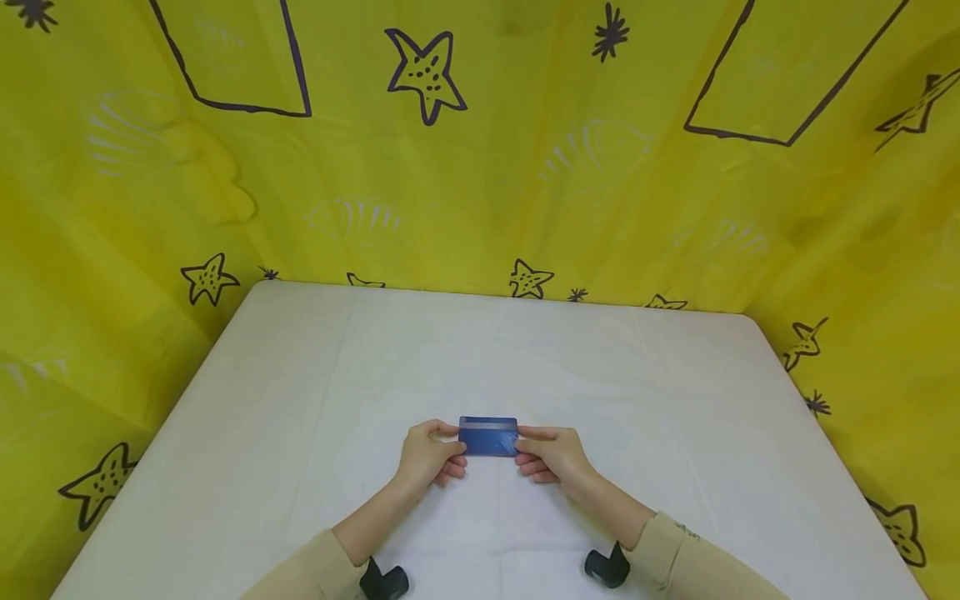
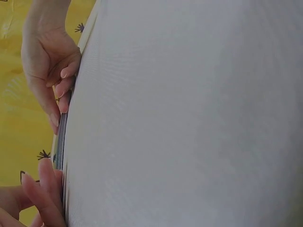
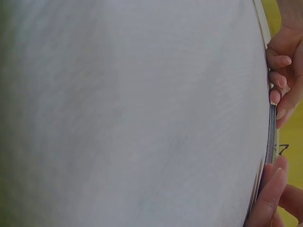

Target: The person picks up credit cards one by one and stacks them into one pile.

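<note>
1. Head view: a blue card with a pale stripe near its top edge sits lower centre of the frame, just above the white surface. The left hand pinches the card's left end, fingers curled; the right hand pinches its right end in the same way. Beige sleeves enter at the bottom edge. A yellow curtain printed with starfish fills the upper half of the frame and both sides.

2. Left wrist view: the card appears edge-on along the left of the frame. The left hand's fingers grip it at lower left; the right hand holds it at upper left. The surface fills the rest.

3. Right wrist view: the card shows edge-on at the right edge. The right hand's fingers hold it at lower right; the left hand grips it at upper right.
</note>
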`<state>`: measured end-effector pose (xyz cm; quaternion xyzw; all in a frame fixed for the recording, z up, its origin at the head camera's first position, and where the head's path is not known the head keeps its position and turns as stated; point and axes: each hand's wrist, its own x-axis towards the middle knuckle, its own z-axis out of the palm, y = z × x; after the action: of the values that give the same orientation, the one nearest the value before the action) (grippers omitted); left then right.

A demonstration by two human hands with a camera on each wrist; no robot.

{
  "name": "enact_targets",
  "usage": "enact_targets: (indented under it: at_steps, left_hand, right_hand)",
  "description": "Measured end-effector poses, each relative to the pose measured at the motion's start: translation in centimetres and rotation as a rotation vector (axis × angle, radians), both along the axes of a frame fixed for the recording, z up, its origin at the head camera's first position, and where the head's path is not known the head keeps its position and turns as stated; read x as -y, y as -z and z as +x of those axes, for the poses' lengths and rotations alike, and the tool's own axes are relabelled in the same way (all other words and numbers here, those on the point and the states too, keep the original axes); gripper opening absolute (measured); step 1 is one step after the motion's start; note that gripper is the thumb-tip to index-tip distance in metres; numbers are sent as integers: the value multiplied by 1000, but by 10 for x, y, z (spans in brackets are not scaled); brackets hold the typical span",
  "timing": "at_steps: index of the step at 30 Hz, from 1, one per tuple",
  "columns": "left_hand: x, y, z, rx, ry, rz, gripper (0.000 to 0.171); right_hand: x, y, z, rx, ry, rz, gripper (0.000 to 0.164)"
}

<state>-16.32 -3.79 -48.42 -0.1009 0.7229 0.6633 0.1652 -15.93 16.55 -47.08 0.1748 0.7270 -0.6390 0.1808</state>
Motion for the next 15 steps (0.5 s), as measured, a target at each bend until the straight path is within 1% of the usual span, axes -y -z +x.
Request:
enact_targets:
  at_steps: [6,12,15]
  left_hand:
    - [-1,0,-1,15,-7,-3,28]
    - [1,-1,-1,25,1,-10,31]
    - [6,-4,-2,56,-2,10,31]
  right_hand:
    - [-1,0,-1,9,1,-14,39]
    - [-2,0,-2,31,19,-16,35]
    - [-8,-4,-3,57,34,-5,31]
